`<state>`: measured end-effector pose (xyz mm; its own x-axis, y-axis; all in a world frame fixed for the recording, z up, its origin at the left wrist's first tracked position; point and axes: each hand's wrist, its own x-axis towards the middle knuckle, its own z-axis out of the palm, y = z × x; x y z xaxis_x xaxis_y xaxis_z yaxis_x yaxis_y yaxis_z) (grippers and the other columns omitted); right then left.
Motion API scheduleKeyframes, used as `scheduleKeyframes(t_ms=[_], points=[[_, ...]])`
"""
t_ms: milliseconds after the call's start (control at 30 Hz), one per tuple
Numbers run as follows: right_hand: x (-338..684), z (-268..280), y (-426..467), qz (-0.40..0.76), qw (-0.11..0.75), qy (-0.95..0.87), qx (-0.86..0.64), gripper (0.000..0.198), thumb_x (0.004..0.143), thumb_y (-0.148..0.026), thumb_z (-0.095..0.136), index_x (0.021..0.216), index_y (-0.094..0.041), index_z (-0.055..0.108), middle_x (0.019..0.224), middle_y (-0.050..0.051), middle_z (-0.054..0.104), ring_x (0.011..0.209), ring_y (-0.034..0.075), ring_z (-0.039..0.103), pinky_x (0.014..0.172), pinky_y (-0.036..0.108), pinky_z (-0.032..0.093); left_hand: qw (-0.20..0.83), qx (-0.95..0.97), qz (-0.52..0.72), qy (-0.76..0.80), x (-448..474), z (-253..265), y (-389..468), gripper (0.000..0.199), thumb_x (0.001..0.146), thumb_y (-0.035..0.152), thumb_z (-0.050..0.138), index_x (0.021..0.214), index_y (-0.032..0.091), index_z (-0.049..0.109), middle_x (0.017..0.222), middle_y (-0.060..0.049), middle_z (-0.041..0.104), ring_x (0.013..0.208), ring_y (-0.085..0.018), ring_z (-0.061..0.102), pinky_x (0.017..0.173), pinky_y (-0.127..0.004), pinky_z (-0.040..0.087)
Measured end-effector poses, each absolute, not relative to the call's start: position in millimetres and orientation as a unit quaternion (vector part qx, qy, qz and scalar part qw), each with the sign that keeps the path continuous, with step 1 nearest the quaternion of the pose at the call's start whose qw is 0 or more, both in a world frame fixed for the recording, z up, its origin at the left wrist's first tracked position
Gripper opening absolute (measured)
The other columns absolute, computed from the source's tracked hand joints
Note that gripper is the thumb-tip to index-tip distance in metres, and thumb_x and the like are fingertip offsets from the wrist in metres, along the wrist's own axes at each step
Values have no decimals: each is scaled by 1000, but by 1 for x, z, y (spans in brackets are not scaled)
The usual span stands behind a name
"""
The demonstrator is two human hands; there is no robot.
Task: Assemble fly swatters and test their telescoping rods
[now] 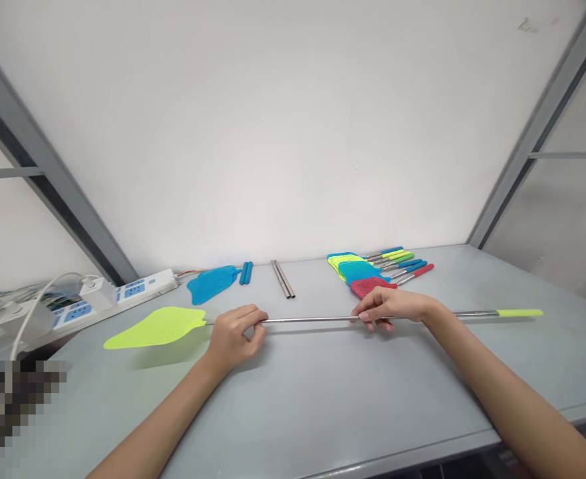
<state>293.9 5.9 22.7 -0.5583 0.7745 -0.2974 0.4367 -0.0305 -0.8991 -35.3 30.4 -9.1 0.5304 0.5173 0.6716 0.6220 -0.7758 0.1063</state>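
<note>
I am observing a yellow-green telescopic fly swatter (pixel 312 319) lying crosswise just above the worktop (pixel 312 412), its mesh head (pixel 157 327) pointing toward the left edge and its grip (pixel 519 313) toward the right edge. The left hand (pixel 237 332) is pinching the steel rod between thumb and forefinger, just beside the head; the right hand (pixel 385 307) is pinching it further along, thumb against fingers.

Findings, in my judgement: both pinches are bearing on thin, smooth metal, so a slipping fingertip could be dropping the head onto the surface. Uneven pulling or pushing could be bending the rod or nipping skin at a joint. The right hand is resting near the red swatter head (pixel 372 286) of the pile toward the back edge; a careless sweep could be scattering that pile. Toward the left edge, a swinging head could be catching the white cable (pixel 36 306) beside the power strip (pixel 146 286).
</note>
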Motion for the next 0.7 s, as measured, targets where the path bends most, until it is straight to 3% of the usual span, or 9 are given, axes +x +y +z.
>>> scheduleKeyframes(t_ms=[300,700], points=[[291,23,5,555,111,-682,-462,36,71,-38,58,98,-14,61,54,-2,47,48,8,39,38,17,28,83,-909,-272,-305,-26,-12,20,17,82,20,39,84,19,56,67,-1,55,60,-10,49,55,-21,35],[262,26,-11,558,84,-709,-424,35,75,-44,52,90,-15,65,51,-4,38,44,5,32,37,17,25,133,-915,-275,-263,-7,-19,3,12,84,21,41,88,20,53,70,0,56,62,-10,50,57,-22,35]])
